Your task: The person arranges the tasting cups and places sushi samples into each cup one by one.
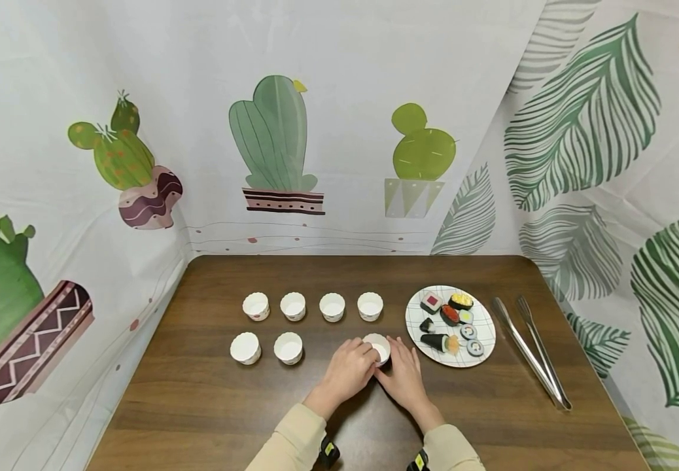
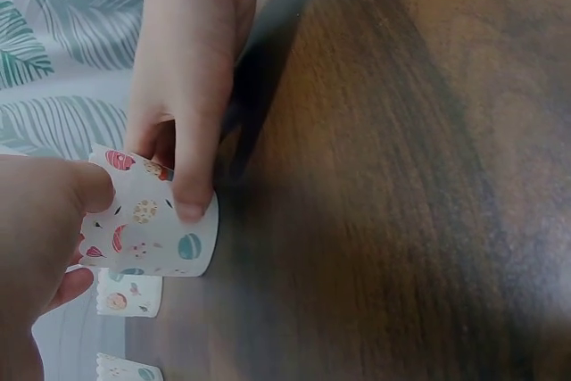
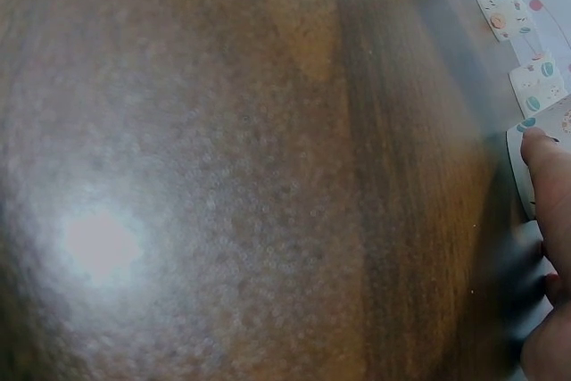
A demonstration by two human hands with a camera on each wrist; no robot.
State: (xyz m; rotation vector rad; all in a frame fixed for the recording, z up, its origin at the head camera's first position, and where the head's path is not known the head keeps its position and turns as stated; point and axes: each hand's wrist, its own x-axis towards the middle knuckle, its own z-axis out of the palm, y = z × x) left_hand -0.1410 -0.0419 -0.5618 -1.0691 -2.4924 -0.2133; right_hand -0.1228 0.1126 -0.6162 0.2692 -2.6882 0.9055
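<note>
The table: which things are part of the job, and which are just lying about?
Part of the job:
held cup, between the left hand and right hand
six other cups, probably, since they look like it

Lying about for now, I think, with no hand on them:
plate
sushi, on the plate
tongs

Before me a brown wood-grain table (image 1: 198,405) with rounded far corners stands amid creased white hangings (image 1: 345,59), potted cacti (image 1: 277,134) printed beyond its far and left edges and big leaves (image 1: 587,121) along its right, while what seems a reflected light (image 3: 103,243) glares on its top.
</note>
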